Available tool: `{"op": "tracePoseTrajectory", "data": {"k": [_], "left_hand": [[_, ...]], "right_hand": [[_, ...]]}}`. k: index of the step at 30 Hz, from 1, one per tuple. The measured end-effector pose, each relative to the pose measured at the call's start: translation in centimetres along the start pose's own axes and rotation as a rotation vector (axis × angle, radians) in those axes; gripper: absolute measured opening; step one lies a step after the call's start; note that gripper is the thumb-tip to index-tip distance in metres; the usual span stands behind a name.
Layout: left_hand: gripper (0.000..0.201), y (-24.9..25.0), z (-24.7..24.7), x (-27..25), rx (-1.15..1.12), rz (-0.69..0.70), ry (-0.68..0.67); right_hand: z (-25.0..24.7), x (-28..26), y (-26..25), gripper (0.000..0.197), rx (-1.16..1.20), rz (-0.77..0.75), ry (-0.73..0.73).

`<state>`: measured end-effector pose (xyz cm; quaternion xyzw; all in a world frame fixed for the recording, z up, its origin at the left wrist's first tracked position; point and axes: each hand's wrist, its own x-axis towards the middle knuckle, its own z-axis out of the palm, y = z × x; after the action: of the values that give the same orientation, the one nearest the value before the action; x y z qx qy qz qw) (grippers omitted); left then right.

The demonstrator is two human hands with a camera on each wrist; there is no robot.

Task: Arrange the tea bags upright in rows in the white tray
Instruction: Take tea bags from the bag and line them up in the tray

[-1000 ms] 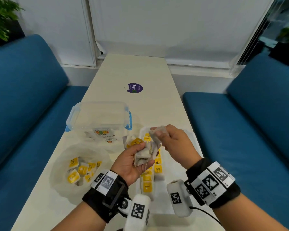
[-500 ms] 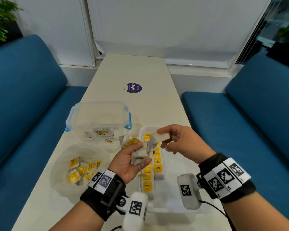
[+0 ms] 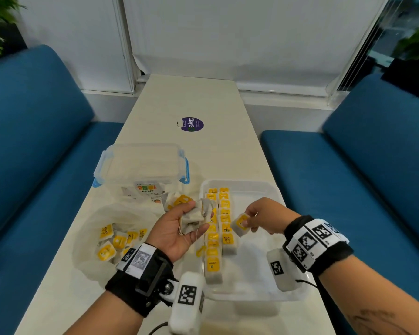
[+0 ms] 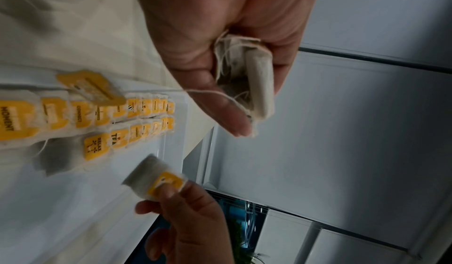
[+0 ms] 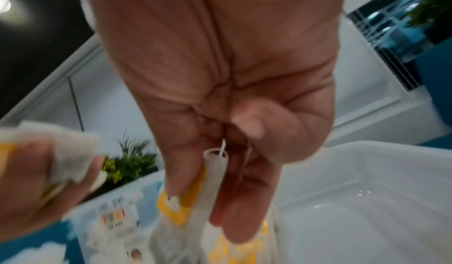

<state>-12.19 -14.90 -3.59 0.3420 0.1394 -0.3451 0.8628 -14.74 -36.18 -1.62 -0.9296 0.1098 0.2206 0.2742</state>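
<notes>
At the centre of the head view, my left hand point(image 3: 179, 228) is cupped palm-up, its grip curled round a crumpled bunch of tea bags point(image 3: 196, 217) with loose strings trailing from it. Just to its right, my right hand point(image 3: 264, 217) pinches one tea bag point(image 3: 240, 224) by its yellow tag end, held above the white tray point(image 3: 264, 281) in the lower right of the frame. Two rows of tea bags point(image 3: 219, 228) stand along the tray's left side, tags up. More tea bags lie in a clear plastic bag point(image 3: 116, 238) on the counter point(image 3: 203, 100) at lower left. These bags look light, soft and easily crushed, with strings likely to tangle, so I judge a gentle pinch at the tagged top edge the best hold.
</notes>
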Motion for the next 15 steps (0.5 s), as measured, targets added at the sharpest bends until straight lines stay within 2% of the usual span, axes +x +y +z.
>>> {"op": "tracePoseTrajectory", "data": {"k": [3,6,8,9,10,11,12,14,15], "left_hand": [[0.022,0.5,-0.5,-0.4,-0.013,0.008,0.001],[0.034,0.9,-1.0,-1.0,-0.004,0.029,0.003],[0.026,1.1,-1.3,-1.3,-0.011,0.041,0.011],[0.021,1.2,-1.5,-1.5,-0.012,0.046,0.016],[0.019,1.2,-1.6,-1.6,-0.011,0.052,0.018],[0.020,1.2,-1.8,-1.7,-0.010,0.057,0.020],[0.021,1.1,-1.9,-1.9,-0.011,0.058,0.023],[0.021,0.9,-2.1,-2.0,-0.012,0.051,0.019],[0.019,0.7,-2.2,-2.1,-0.010,0.045,0.022]], "right_hand": [[1.5,0.9,0.0,0.011,-0.178,0.032,-0.114],[3.1,1.3,-0.5,0.006,-0.316,0.035,-0.273],[3.9,1.4,-0.8,0.005,-0.385,0.032,-0.358],[4.2,1.5,-1.1,0.010,-0.420,0.032,-0.387],[4.4,1.5,-1.2,0.018,-0.449,0.028,-0.399],[4.6,1.8,-1.4,0.019,-0.480,0.037,-0.407],[4.7,2.0,-1.6,0.012,-0.521,0.022,-0.405],[4.9,2.6,-1.9,0.025,-0.595,0.025,-0.371],[5.0,3.1,-2.0,0.023,-0.597,0.034,-0.351]]}}
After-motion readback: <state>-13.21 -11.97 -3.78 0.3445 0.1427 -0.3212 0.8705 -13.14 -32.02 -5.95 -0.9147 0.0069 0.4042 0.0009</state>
